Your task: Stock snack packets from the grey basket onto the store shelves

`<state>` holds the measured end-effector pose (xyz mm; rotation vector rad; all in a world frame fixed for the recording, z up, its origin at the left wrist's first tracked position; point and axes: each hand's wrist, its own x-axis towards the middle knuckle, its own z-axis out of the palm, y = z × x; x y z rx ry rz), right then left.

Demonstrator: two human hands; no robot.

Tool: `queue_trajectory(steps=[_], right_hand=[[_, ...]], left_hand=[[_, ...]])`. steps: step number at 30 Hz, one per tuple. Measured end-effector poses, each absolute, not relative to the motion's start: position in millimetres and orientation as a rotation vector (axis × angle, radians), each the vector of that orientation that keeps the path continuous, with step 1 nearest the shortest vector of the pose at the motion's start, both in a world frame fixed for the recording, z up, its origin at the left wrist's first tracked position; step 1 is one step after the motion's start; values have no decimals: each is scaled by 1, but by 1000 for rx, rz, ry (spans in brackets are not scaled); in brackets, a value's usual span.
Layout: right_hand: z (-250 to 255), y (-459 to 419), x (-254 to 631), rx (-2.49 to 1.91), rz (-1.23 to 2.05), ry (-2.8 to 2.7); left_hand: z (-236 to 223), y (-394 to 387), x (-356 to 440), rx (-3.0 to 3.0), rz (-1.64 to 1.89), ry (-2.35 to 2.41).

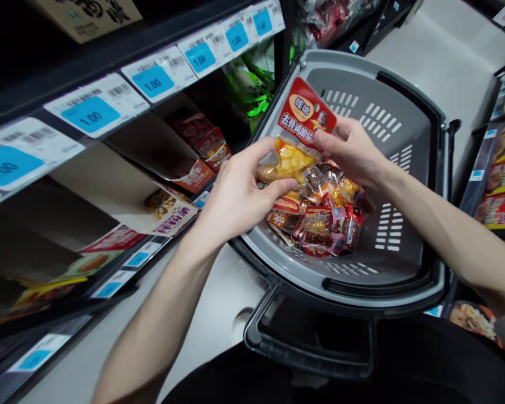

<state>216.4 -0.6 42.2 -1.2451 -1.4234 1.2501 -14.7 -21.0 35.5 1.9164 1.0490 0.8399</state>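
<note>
Hands: two, left hand (244, 191) and right hand (351, 148). Grey basket (340, 72): one. Black handle (313, 359): one, at basket's near edge. Red-topped packet (301, 120): one, between both hands. Loose packets (320, 227): perhaps ten or so nearer basket's left edge, overlap hiding exact count. "1.00" tags (154, 81): six readable along upper shelf's (29, 92) front edge. Smaller tags (138, 258): three along lower shelf's (67, 314) front edge.

Red-topped clear packet (302, 124); yellow contents (293, 159); held up, tilted
</note>
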Motion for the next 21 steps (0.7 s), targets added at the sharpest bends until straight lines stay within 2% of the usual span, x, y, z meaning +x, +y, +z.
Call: queue_trajectory(steps=[4, 11, 21], right_hand=[[42, -9, 213, -1222, 1407, -1517], [45, -16, 211, -1313, 1208, -1380], [51, -22, 206, -1356, 1170, -1353]], left_hand=[[37, -22, -14, 1926, 793, 1114], [39, -21, -11, 1950, 794, 1046], [34, -22, -11, 1954, 743, 1070]])
